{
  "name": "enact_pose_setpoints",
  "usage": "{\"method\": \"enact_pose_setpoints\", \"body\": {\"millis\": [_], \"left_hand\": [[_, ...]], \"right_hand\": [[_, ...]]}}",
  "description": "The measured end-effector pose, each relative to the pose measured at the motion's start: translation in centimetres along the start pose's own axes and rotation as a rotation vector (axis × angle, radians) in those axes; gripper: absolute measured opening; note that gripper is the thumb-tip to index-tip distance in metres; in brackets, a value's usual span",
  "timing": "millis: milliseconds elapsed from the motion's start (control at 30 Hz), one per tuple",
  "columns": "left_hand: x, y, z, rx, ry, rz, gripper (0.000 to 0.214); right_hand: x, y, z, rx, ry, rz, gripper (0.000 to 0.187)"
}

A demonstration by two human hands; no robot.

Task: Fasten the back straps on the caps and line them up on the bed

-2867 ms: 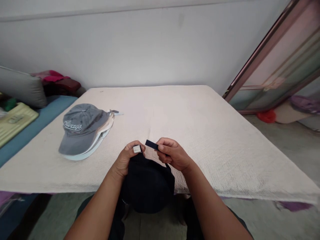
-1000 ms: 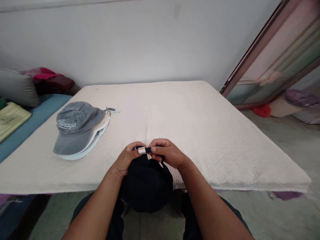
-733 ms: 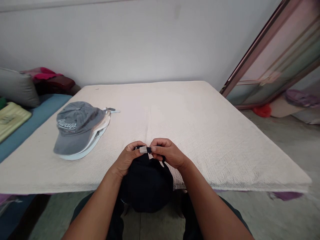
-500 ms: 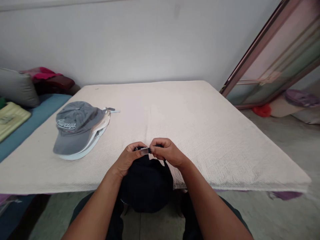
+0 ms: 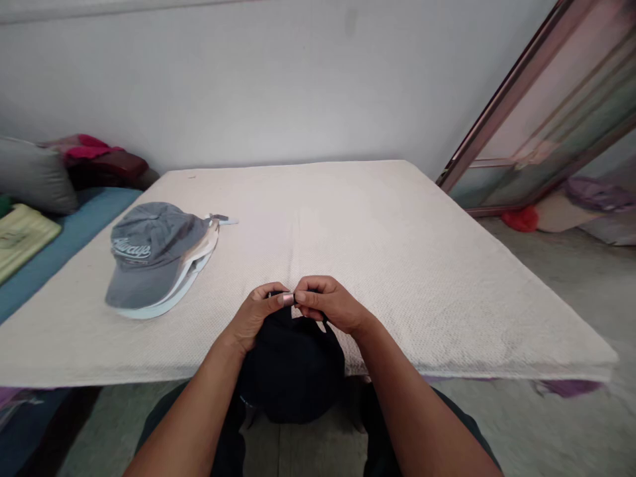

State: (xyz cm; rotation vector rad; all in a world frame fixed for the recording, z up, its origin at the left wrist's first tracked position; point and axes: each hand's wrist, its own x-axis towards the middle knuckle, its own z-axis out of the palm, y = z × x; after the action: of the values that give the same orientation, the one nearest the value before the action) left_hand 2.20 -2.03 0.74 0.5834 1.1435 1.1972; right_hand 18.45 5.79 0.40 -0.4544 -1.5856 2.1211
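Note:
A black cap (image 5: pixel 298 371) hangs over the near edge of the table, its back opening and strap facing up. A small metal buckle (image 5: pixel 288 300) shines on the strap. My left hand (image 5: pixel 256 315) is closed around the strap at the buckle, thumb pressed against the metal. Just right of it, my right hand (image 5: pixel 330 305) pinches the strap, its fingertips almost touching the left ones. The strap's end is mostly hidden by my fingers. To the left lies a stack of caps, a grey cap (image 5: pixel 154 242) with white lettering on top and paler brims beneath.
A cream textured cloth covers the table (image 5: pixel 377 245), which reaches a pale wall (image 5: pixel 298 86). At left are a grey cushion (image 5: pixel 34 175) and a folded yellow cloth (image 5: pixel 27 235). A framed glass panel (image 5: pixel 541 139) leans at right, near a red item (image 5: pixel 520 218) on the floor.
My right hand has shifted slightly left, closer to the buckle. The buckle has turned a little and shows less of its face. The stacked caps have not moved.

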Motion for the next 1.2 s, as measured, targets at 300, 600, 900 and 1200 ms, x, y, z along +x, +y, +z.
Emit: {"method": "enact_pose_setpoints", "body": {"millis": [300,600,900,1200], "left_hand": [[0.1,0.0,0.1,0.011,-0.017,0.029,0.017],[0.1,-0.1,0.0,0.005,-0.036,0.072,0.014],[0.0,0.2,-0.4,0.242,-0.027,0.152,0.014],[-0.3,-0.1,-0.3,0.284,0.041,0.276,0.018]], "right_hand": [[0.1,-0.1,0.4,0.063,0.067,0.019,0.021],[0.6,0.6,0.8,0.09,0.179,-0.036,0.014],[0.6,0.6,0.1,0.086,0.26,-0.093,0.011],[0.2,-0.1,-0.5,-0.084,0.192,-0.08,0.01]]}}
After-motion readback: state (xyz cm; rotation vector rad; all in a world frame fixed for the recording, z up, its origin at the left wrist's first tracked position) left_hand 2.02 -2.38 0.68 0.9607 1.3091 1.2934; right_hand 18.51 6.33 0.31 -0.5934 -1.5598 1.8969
